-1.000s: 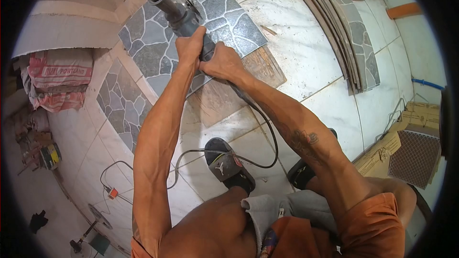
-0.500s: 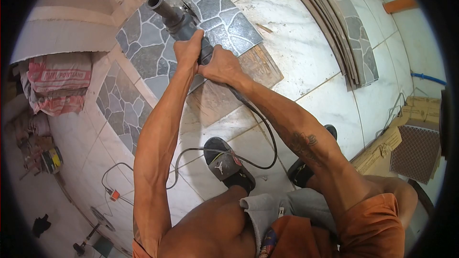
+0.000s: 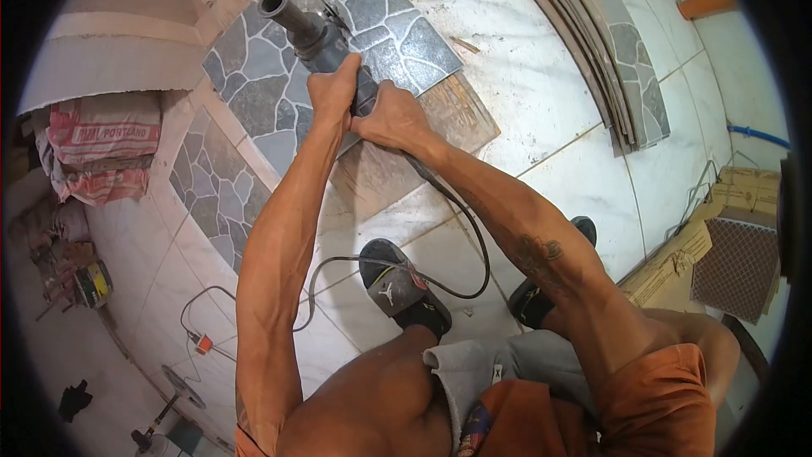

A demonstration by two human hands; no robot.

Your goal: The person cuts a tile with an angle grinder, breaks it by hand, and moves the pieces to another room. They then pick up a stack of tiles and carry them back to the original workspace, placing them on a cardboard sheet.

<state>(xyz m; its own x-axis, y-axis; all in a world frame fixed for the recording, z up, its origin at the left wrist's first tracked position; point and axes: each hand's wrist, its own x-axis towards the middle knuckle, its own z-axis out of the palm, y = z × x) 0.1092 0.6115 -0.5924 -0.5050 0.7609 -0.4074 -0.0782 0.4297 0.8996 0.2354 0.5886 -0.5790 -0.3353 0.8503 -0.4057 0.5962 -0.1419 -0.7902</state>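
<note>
- dark grey power tool (image 3: 326, 52), apparently an angle grinder, is gripped by the closed fingers of both hands, the left hand (image 3: 332, 95) forward on the body, the right hand (image 3: 394, 117) at the rear.
- its thin disc (image 3: 332, 13) stands on edge over a patterned tile (image 3: 427, 44); whether they touch cannot be told.
- a twisted or loosened grip could make the disc bind and kick toward bare, gloveless skin.
- the tile, glossy with irregular grey stone shapes webbed in white, could slip or crack under uneven pressure, lying over a rough, scuffed board (image 3: 463, 114) with no clamp visible.
- black, rubbery cord (image 3: 482, 245) loops by a sandal (image 3: 389, 283); a step could snag it and tug the tool.
- farther out, narrow tile strips (image 3: 639, 80) lie on smooth, grey-veined floor (image 3: 541, 93), opposite crumpled red-and-white sacks (image 3: 106, 131).
</note>
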